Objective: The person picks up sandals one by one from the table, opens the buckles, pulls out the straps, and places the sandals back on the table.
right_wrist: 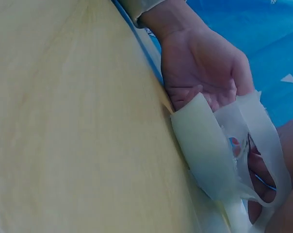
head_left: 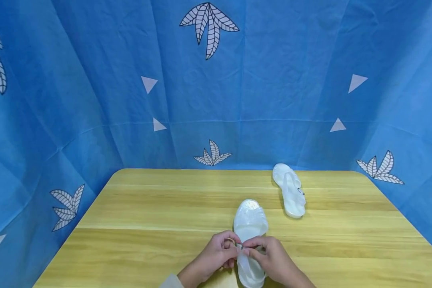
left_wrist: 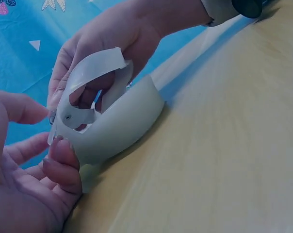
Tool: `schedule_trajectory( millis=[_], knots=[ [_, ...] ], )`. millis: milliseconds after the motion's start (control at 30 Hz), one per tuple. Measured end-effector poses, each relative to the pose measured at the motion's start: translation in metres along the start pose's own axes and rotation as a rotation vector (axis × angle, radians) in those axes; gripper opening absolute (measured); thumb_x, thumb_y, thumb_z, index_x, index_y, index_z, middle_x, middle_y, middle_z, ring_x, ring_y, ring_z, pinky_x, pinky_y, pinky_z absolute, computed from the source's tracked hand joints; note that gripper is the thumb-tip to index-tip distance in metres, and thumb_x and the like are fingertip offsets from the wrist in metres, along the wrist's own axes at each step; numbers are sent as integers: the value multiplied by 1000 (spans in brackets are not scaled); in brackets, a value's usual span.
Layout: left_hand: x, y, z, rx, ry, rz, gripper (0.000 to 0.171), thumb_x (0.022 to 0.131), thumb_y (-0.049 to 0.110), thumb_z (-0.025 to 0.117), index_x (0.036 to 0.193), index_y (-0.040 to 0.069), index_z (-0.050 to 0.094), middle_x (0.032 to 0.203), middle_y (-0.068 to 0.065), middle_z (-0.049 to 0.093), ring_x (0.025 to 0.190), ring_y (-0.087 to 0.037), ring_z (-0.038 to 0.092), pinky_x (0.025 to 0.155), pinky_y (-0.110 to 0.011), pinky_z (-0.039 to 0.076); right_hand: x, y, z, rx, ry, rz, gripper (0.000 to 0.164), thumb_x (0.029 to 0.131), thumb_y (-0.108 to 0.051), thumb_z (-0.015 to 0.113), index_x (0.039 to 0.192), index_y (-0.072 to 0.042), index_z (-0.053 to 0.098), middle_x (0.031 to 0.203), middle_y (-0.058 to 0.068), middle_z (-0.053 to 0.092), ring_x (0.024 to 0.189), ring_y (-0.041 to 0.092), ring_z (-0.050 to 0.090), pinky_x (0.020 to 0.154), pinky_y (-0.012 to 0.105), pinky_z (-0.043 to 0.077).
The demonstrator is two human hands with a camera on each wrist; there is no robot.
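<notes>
A translucent white sandal (head_left: 251, 219) lies on the table at front centre, toe pointing away. On its left side, my left hand (head_left: 221, 253) pinches the ankle strap near a small metal buckle (left_wrist: 52, 116). From the right, my right hand (head_left: 270, 258) reaches over the sandal and pinches the strap at the same spot, fingertips almost meeting the left ones. The strap (right_wrist: 268, 141) arches up as a loop above the heel cup (right_wrist: 202, 143) in the right wrist view. Whether the strap's end sits in the buckle is hidden by the fingers.
A second, matching sandal (head_left: 291, 194) lies at the back right with a small buckle on its right side. The wood-grain table (head_left: 147, 224) is bordered by a blue patterned curtain (head_left: 273, 80) behind and at both sides.
</notes>
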State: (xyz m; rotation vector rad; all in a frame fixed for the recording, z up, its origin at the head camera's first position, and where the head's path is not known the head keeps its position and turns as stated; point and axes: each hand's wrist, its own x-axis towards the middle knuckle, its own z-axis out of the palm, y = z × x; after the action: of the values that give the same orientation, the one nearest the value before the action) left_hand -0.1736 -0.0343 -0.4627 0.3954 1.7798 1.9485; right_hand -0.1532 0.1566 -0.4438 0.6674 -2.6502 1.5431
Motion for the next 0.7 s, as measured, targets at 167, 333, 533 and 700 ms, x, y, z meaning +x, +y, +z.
schedule_trajectory(
  millis=[167,333,533,700],
  knots=[
    [-1,2,2,99,-61,48,22,86,9,65,101,-6,57,67,1,52,52,-10,48,44,-18,38,-2,1,0,19,31,6,14,85,-28,67,87,-15,73,87,-5,67,81,0,56,69,22,48],
    [-2,1,5,138,-52,73,21,84,13,69,94,-3,60,65,3,50,51,-7,47,44,-16,39,-3,2,2,38,39,9,15,85,-27,68,87,-14,74,85,-5,68,81,0,57,69,22,49],
    [-2,0,3,139,-64,96,23,83,14,70,94,-3,58,65,5,50,52,-5,47,47,-15,41,-3,2,3,84,32,8,16,85,-25,67,89,-11,73,86,-1,70,82,1,59,71,22,50],
    [-2,0,1,128,-66,97,25,83,13,70,93,-6,56,67,5,51,53,-5,48,49,-15,42,-1,3,3,105,32,28,15,86,-22,67,90,-9,73,87,2,70,82,1,59,70,22,50]
  ],
)
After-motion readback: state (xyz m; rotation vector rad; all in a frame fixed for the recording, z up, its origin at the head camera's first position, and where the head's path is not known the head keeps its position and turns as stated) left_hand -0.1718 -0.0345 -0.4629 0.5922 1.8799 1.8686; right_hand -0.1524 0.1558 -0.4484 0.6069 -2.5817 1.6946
